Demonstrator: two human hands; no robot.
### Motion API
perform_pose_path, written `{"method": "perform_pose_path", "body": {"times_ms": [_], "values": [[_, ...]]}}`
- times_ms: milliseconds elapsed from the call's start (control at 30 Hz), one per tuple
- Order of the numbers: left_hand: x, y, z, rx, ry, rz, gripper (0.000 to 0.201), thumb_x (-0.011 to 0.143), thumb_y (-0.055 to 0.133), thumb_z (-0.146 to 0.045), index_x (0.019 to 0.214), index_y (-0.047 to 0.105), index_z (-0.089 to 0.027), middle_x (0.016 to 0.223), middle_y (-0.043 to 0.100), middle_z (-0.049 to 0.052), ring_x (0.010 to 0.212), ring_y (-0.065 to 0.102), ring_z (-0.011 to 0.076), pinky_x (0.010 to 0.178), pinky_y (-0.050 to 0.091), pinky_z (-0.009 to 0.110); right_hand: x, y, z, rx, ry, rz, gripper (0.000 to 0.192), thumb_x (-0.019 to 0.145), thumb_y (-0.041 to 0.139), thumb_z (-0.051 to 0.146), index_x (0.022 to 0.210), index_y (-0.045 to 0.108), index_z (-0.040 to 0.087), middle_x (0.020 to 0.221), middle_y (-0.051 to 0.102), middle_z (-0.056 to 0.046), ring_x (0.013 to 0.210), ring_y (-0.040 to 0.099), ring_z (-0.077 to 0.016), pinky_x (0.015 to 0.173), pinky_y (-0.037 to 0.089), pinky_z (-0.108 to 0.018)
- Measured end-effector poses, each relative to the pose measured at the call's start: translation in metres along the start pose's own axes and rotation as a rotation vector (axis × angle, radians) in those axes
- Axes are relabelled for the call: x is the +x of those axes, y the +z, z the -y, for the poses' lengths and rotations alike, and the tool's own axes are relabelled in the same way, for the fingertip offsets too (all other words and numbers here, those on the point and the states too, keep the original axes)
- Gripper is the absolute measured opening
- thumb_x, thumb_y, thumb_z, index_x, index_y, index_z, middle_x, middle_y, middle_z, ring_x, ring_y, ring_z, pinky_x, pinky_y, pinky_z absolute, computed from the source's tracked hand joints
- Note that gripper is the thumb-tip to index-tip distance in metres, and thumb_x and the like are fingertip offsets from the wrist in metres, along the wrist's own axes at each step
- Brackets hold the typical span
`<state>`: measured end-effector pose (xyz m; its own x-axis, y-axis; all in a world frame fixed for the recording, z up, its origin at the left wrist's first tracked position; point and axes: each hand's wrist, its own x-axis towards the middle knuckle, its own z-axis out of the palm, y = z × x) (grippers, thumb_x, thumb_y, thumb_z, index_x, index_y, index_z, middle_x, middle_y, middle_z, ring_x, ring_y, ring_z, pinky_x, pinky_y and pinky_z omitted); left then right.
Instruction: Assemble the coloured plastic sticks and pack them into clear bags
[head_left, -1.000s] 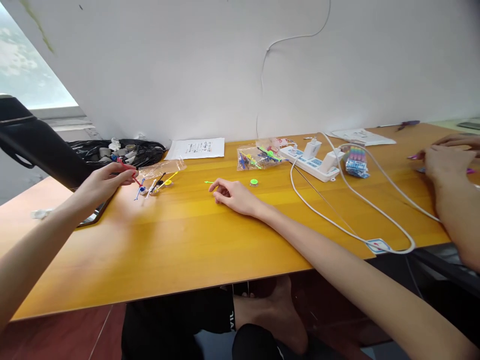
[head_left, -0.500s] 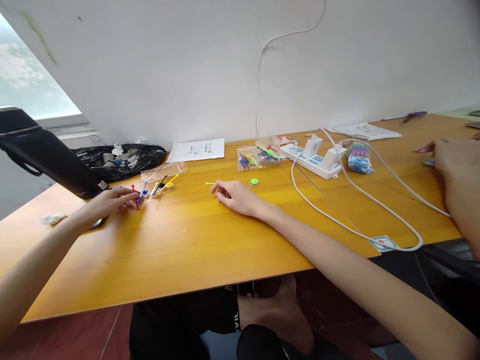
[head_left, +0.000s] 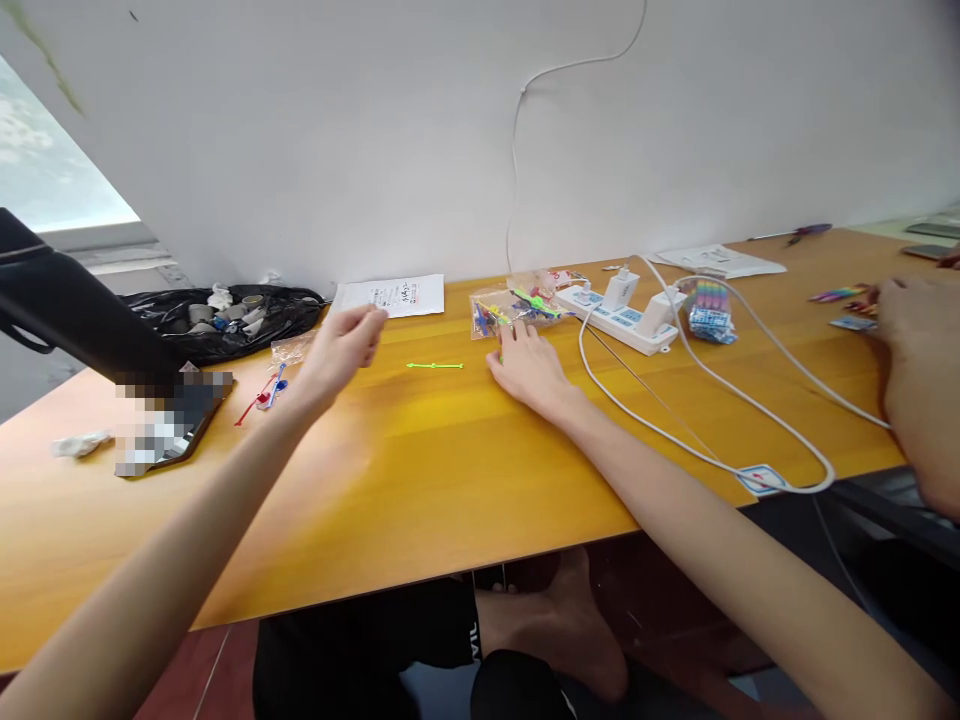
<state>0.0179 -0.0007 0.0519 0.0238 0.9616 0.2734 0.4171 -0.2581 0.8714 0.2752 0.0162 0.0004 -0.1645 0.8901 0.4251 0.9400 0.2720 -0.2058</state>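
Place: a plain room with a shared worktable; home or small workroom, the view leaves unsettled.
Tabletop [head_left: 450, 480]: wood-coloured, its far edge along a white wall [head_left: 337, 130].
Far edge: a power strip [head_left: 634, 321] with chargers [head_left: 621, 289], plus a printed packet [head_left: 397, 296].
Far left corner: a window [head_left: 52, 150] beyond it.
Right end: a second person's arm [head_left: 922, 390].
Below the near edge: red floor [head_left: 206, 670], a bare foot [head_left: 581, 625].

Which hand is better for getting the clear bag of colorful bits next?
Probably the right hand: its fingers are close to the clear bag. The left hand is farther away, fingers curled.
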Motion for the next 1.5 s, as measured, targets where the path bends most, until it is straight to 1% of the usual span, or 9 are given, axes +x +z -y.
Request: {"method": "perform_pose_path", "body": {"times_ms": [100,167,367,600,767,933,1033,1200,1500], "values": [[-0.006,0.041,0.016,-0.136,0.048,0.073,0.026,0.084,0.062,-0.043,0.075,0.051,-0.021,0.056,0.046,-0.004,0.048,0.040,0.0098,0.047,0.032,0.022,0.003,0.005,-0.002,0.190,-0.033,0.098,0.015,0.088,0.055,0.019,0.102,0.059,0.015,0.110,0.063,-0.018,0.095,0.061,-0.0294,0.087,0.047,-0.042],[-0.012,0.054,0.030,-0.133,0.046,0.136,0.023,0.082,0.064,-0.042,0.084,0.056,-0.021,0.056,0.053,-0.004,0.049,0.046,0.0107,0.049,0.035,0.022,0.004,0.009,0.005,0.354,-0.139,0.074,0.012,0.086,0.057,0.018,0.098,0.059,0.017,0.106,0.063,-0.012,0.094,0.061,-0.0247,0.087,0.048,-0.038],[-0.020,0.044,0.044,-0.233,0.028,0.371,0.034,0.090,0.057,-0.049,0.106,0.059,-0.019,0.087,0.072,0.007,0.075,0.068,0.0180,0.067,0.052,0.029,-0.004,0.020,0.036,0.759,-0.387,0.094,0.014,0.091,0.057,0.024,0.103,0.058,0.018,0.110,0.059,-0.007,0.086,0.061,-0.0148,0.082,0.053,-0.030],[-0.020,0.042,0.044,-0.240,0.081,0.396,0.033,0.086,0.067,-0.047,0.101,0.064,-0.018,0.090,0.071,0.007,0.080,0.068,0.0185,0.074,0.054,0.031,-0.002,0.019,0.034,1.010,-0.342,0.144,0.022,0.085,0.065,0.022,0.105,0.057,0.019,0.111,0.060,-0.005,0.086,0.065,-0.0129,0.087,0.055,-0.031],[-0.017,0.048,0.048,-0.342,-0.015,0.207,0.034,0.081,0.071,-0.047,0.093,0.063,-0.017,0.090,0.067,0.005,0.078,0.066,0.0162,0.074,0.056,0.031,-0.002,0.020,0.033,0.846,-0.330,0.111,0.028,0.087,0.061,0.021,0.115,0.057,0.019,0.119,0.060,-0.008,0.097,0.063,-0.0166,0.090,0.054,-0.033],[-0.015,0.048,0.047,-0.496,-0.114,-0.007,0.029,0.079,0.072,-0.041,0.087,0.058,-0.017,0.094,0.062,0.003,0.082,0.067,0.0150,0.076,0.057,0.030,-0.004,0.028,0.026,0.448,-0.426,0.117,0.041,0.094,0.055,0.025,0.134,0.055,0.021,0.138,0.051,-0.012,0.131,0.045,-0.0272,0.113,0.036,-0.049],[-0.016,0.048,0.045,-0.517,-0.133,-0.013,0.028,0.079,0.071,-0.040,0.086,0.057,-0.017,0.098,0.062,0.004,0.082,0.067,0.0145,0.076,0.056,0.029,-0.004,0.029,0.024,0.346,-0.444,0.152,0.036,0.098,0.050,0.028,0.132,0.058,0.022,0.140,0.052,-0.012,0.132,0.043,-0.0293,0.113,0.034,-0.052],[-0.016,0.050,0.044,-0.472,-0.118,-0.001,0.027,0.079,0.069,-0.041,0.085,0.057,-0.016,0.092,0.062,0.004,0.081,0.066,0.0155,0.072,0.057,0.029,-0.001,0.023,0.025,0.291,-0.358,0.063,0.023,0.096,0.052,0.020,0.114,0.066,0.018,0.116,0.064,-0.012,0.117,0.051,-0.0285,0.104,0.040,-0.046],[-0.016,0.050,0.043,-0.458,-0.121,0.020,0.027,0.080,0.068,-0.040,0.085,0.057,-0.016,0.097,0.063,0.006,0.081,0.067,0.0160,0.071,0.057,0.029,0.001,0.020,0.021,0.256,-0.288,0.021,0.010,0.095,0.057,0.020,0.092,0.067,0.018,0.102,0.065,-0.010,0.102,0.056,-0.0260,0.090,0.043,-0.040]]}}
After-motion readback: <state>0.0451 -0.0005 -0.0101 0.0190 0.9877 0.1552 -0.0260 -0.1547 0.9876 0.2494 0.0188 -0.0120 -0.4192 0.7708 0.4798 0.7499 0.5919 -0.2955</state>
